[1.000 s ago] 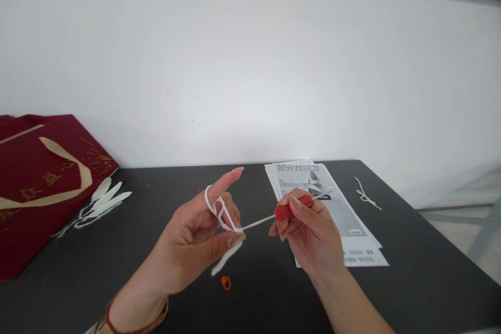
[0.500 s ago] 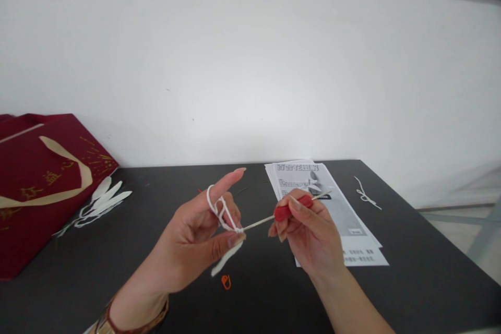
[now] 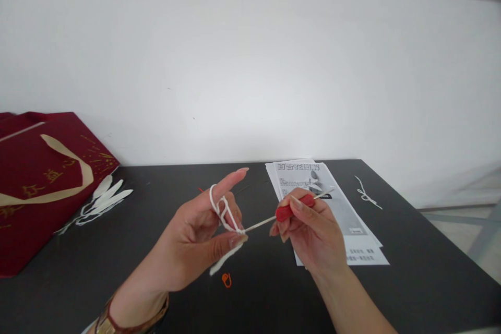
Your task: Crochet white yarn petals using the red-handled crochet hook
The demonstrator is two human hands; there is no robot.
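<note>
Over the black table (image 3: 422, 271), left fingers (image 3: 219, 248) pinch white yarn (image 3: 227, 257); right fingers (image 3: 310, 215) hold a red-handled hook (image 3: 284, 213), tip indistinct.

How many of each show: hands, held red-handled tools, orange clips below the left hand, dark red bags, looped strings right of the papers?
Left hand and right hand: 2
Red-handled tool: 1
Orange clip: 1
Dark red bag: 1
Looped string: 1
Total: 6

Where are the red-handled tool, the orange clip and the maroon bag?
Red-handled tool (image 3: 284, 213): head view, on its handle.
Orange clip (image 3: 226, 278): head view, on its upper part.
Maroon bag (image 3: 35, 224): head view, on its front panel.
</note>
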